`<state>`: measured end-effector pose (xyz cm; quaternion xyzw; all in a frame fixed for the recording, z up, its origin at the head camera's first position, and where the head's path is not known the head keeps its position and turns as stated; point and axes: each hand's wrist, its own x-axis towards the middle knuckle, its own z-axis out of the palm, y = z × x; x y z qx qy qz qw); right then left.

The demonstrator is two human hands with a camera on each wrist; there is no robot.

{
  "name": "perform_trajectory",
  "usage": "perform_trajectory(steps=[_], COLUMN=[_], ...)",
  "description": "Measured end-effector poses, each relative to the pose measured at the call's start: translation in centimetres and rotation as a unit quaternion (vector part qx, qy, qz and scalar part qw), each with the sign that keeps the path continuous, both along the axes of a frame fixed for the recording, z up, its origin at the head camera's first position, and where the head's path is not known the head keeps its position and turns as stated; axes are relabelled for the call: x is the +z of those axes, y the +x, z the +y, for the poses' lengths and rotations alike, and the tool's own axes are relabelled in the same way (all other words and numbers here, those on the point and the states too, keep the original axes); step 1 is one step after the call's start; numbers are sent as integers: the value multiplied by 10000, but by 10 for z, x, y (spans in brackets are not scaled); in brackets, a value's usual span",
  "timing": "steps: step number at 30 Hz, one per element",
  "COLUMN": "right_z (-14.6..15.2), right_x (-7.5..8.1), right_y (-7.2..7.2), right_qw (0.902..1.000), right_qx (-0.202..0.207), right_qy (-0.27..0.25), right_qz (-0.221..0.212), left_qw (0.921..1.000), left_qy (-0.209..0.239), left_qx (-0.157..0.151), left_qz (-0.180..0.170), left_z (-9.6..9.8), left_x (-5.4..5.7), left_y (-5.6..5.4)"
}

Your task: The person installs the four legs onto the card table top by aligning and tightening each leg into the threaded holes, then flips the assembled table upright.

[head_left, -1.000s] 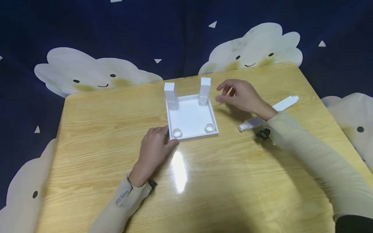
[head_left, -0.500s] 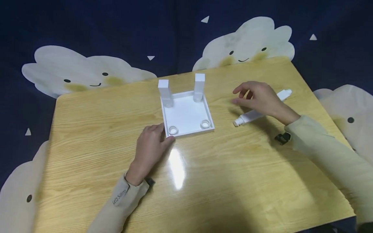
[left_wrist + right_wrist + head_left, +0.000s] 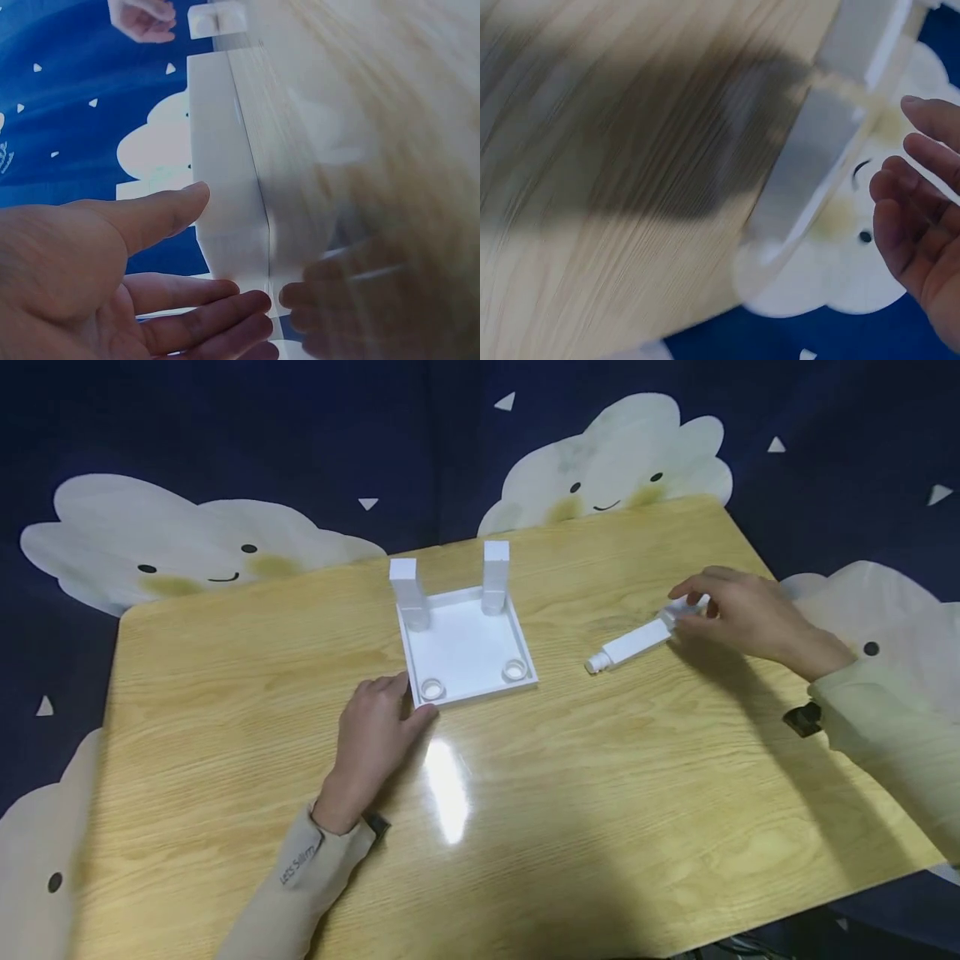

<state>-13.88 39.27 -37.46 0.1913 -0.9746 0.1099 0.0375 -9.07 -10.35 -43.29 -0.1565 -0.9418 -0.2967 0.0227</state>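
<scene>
A white square board with a raised rim [image 3: 459,639] lies on the table. Square-sided white legs stand upright at its far left corner [image 3: 405,583] and far right corner [image 3: 496,568]. Round sockets [image 3: 432,689] show at both near corners. My left hand [image 3: 369,731] holds the near left corner, thumb at the front edge and fingers along the left side. Two loose white legs lie end to end on the right, the nearer leg [image 3: 633,645] in plain sight, the farther leg [image 3: 684,608] partly hidden behind my right hand [image 3: 746,610]. That hand hovers over it, fingers loosely bent, apart from it in the right wrist view.
The wooden table [image 3: 570,810] has a glossy surface with a bright reflection in front of the board. A dark blue curtain [image 3: 300,427] with smiling clouds hangs behind and beside it. Cables [image 3: 742,945] show below the table's near right edge.
My right hand has moved right, from beside the far right upright leg to over the farther loose leg. My left hand stays at the board's corner while the head view shifts.
</scene>
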Motion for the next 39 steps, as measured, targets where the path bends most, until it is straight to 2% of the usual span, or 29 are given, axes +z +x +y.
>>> perform_trajectory(steps=[3, 7, 12, 15, 24, 34, 39], right_z=[16, 28, 35, 36, 33, 37, 38], right_x=[0, -3, -12, -17, -25, -29, -27], right_y=[-3, -8, -16, -22, -32, -35, -33], right_qw=[9988, 9949, 9897, 9877, 9849, 9813, 9833], right_qx=[190, 585, 1037, 1175, 1263, 1385, 1196], right_qy=[447, 797, 875, 932, 1069, 1142, 1219], right_qz=[39, 179, 447, 443, 508, 700, 626], left_qw=[10000, 10000, 9999, 9999, 9999, 9998, 9997], left_qy=[8, 34, 77, 74, 77, 38, 12], left_qx=[17, 34, 13, -1, 34, 13, -1], left_qz=[6, 24, 90, 100, 113, 180, 237], left_z=[0, 0, 0, -1, -1, -2, -2], left_x=[-1, -1, -2, -2, 0, -2, -2], left_y=[0, 0, 0, 1, 1, 1, 1])
